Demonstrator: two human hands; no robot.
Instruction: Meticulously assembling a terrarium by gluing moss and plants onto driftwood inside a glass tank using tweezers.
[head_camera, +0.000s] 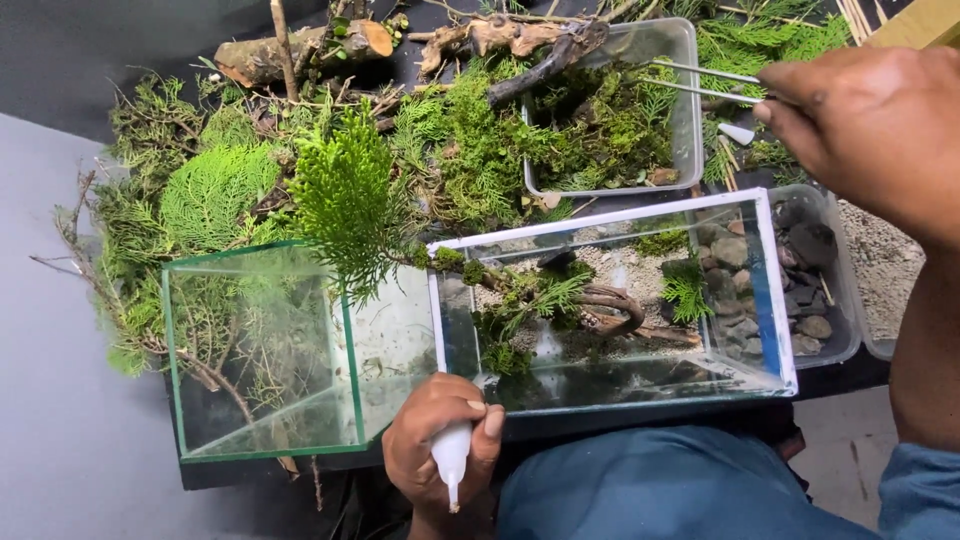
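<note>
Tweezers (700, 80), long and silvery, sit pinched in the right hand (860, 125) up at the top right, their tips reaching over the clear plastic tray (688, 120) packed with moss (600, 135). Down at the bottom edge, the left hand (440, 445) is wrapped tight around a small white squeeze bottle (452, 455), nozzle pointing down toward the person's blue trouser leg (660, 485). The two hands are well apart. Between them lies the white-rimmed glass tank (770, 290), with sand, curved driftwood (620, 305), green sprigs and grey stones inside. Just left of it stands a green-edged glass box (260, 350). Beyond that, ferny cuttings (345, 195), twigs and a cut log (300, 50) crowd the dark table. A tub of dark stones (815, 290) sits right of the tank.
</note>
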